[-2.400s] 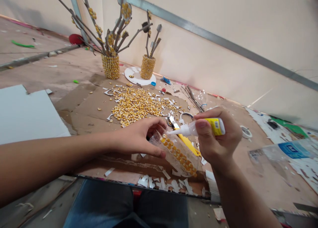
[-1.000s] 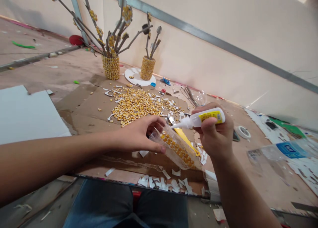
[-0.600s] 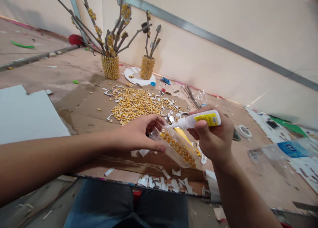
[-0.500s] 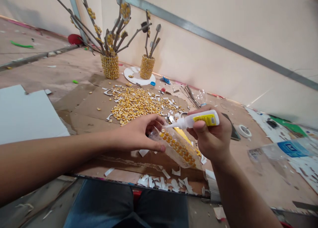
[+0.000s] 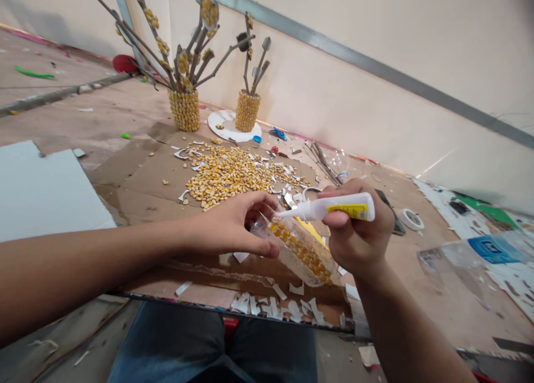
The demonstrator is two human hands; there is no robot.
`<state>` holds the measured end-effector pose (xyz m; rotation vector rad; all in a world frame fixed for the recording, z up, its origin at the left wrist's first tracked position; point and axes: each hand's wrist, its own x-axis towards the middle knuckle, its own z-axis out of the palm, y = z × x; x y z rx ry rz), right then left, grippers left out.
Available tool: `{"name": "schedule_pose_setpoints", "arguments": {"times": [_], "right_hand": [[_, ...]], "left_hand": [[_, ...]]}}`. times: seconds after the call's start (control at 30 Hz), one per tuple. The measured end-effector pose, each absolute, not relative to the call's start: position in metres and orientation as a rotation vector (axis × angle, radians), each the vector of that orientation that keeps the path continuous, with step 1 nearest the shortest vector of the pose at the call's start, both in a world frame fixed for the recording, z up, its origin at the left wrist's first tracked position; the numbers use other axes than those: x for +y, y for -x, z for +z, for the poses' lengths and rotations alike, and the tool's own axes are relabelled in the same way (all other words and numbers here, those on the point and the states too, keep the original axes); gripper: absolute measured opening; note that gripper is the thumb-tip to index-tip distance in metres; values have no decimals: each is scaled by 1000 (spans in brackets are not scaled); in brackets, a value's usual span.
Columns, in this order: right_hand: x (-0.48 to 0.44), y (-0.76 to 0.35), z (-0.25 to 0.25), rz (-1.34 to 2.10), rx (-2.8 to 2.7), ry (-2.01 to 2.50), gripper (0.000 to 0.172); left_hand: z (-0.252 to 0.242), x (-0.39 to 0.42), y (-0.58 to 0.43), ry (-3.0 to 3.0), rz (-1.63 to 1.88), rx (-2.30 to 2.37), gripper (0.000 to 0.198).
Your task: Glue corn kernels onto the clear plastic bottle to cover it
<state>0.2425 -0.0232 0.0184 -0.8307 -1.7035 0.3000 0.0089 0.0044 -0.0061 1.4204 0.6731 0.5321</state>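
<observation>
My left hand (image 5: 246, 224) is wrapped round one end of a clear plastic bottle (image 5: 287, 259) that lies tilted above the cardboard. Rows of yellow corn kernels (image 5: 298, 248) are stuck along the bottle's side. In my right hand (image 5: 362, 232) is a white glue bottle (image 5: 319, 209) with a yellow label, held nearly level. Its thin nozzle points left, at the bottle's upper end by the first kernels; whether the tip touches cannot be told. Beyond my hands, a heap of loose corn kernels (image 5: 229, 174) is spread on the cardboard (image 5: 133, 168).
Two kernel-covered pots (image 5: 183, 110) with twigs stand at the back, the smaller on a white disc (image 5: 217, 124). White paper scraps (image 5: 275, 309) litter the front edge. At right are a tape roll (image 5: 411, 219) and an empty plastic bottle (image 5: 459, 255); white board (image 5: 50, 194) lies left.
The glue bottle and my right hand have shifted slightly right and down, and the glue bottle lies a little more level. My left hand keeps its hold on the plastic bottle.
</observation>
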Motion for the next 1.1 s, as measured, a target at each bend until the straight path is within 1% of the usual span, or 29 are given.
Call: {"name": "schedule_pose_setpoints", "arguments": {"times": [0.57,0.73,0.87,1.1], "right_hand": [[-24,-241,18,282,-1738,728,22],[-22,-239,19,277,-1734,667,22],[-23,-239,21,283,-1739,632,18],[-22,-238,22,286,-1730,589,16]], "left_hand": [[-2,3,-9,-1452,536,634,58],[0,3,-9,-1458,522,649,57],[2,3,-9,-1458,516,644,58],[4,1,-8,-1438,529,647,61]]}}
